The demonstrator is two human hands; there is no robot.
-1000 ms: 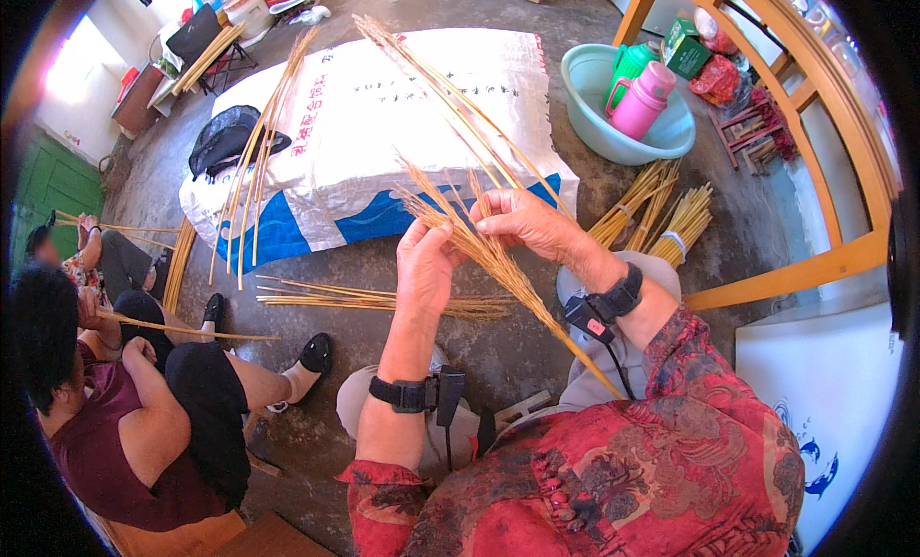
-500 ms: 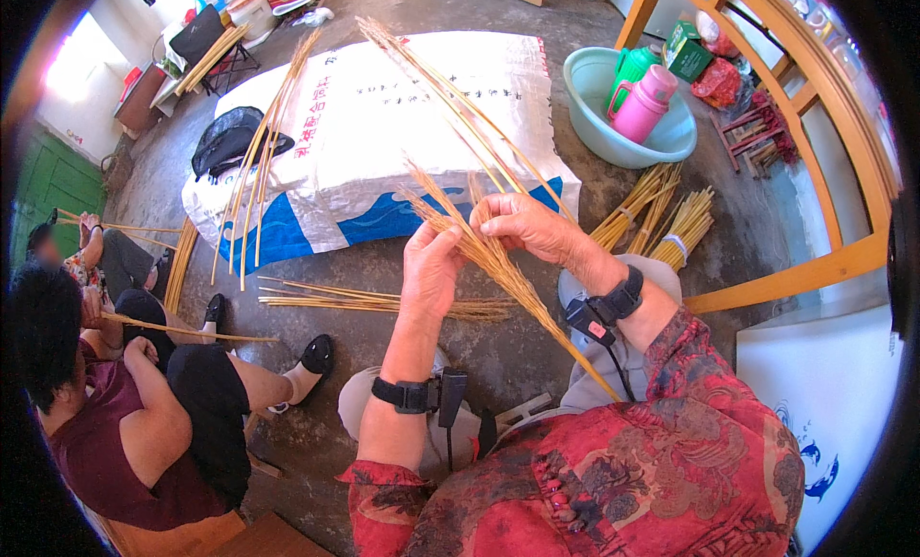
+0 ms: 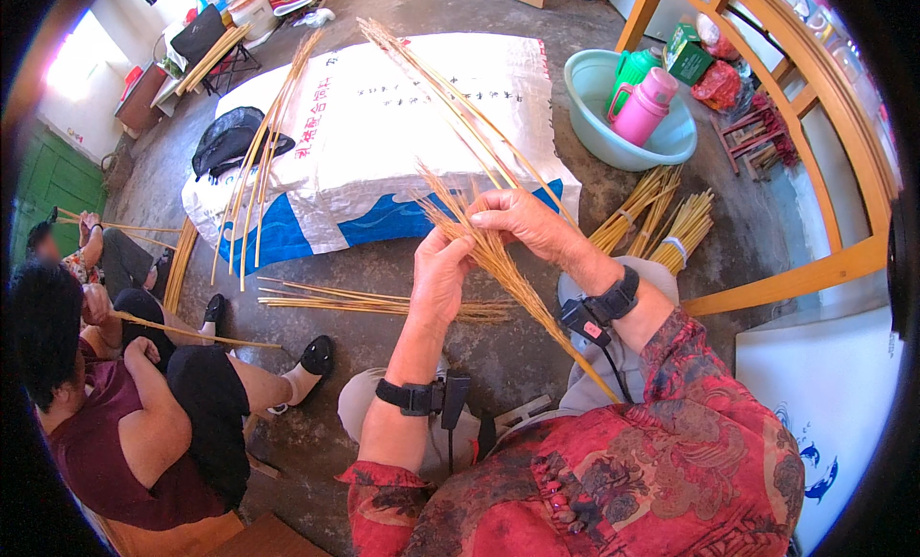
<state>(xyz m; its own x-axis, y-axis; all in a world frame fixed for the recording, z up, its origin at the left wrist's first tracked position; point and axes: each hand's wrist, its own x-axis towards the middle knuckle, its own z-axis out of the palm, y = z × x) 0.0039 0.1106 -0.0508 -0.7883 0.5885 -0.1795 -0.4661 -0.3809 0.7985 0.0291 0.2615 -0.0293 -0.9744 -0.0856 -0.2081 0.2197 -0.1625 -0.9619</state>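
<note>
Between my two hands is a tan straw stalk with a bushy plume [image 3: 515,281], its stem slanting down to the right across my lap. My left hand [image 3: 443,269] pinches the plume from the left side, thumb uppermost. From the right, my right hand [image 3: 516,218] is closed on strands of the same plume near its top; the exact grip of its fingertips is partly hidden. Loose wispy ends stick out above both hands. Beyond them a white woven sack [image 3: 422,106] with a blue border lies on the floor, with long straw stalks [image 3: 264,164] on it.
More stalks [image 3: 374,303] lie on the floor before me. At right are tied straw bundles [image 3: 685,226], a light-blue basin [image 3: 628,154] with a pink flask [image 3: 644,106], and a wooden frame [image 3: 815,269]. A black bag [image 3: 230,140] rests on the sack. A seated person [image 3: 144,404] works at left.
Both hands and the plume have shifted slightly, my left hand a little to the right and up toward my right. The plume's wispy tips now spread differently above my fingers.
</note>
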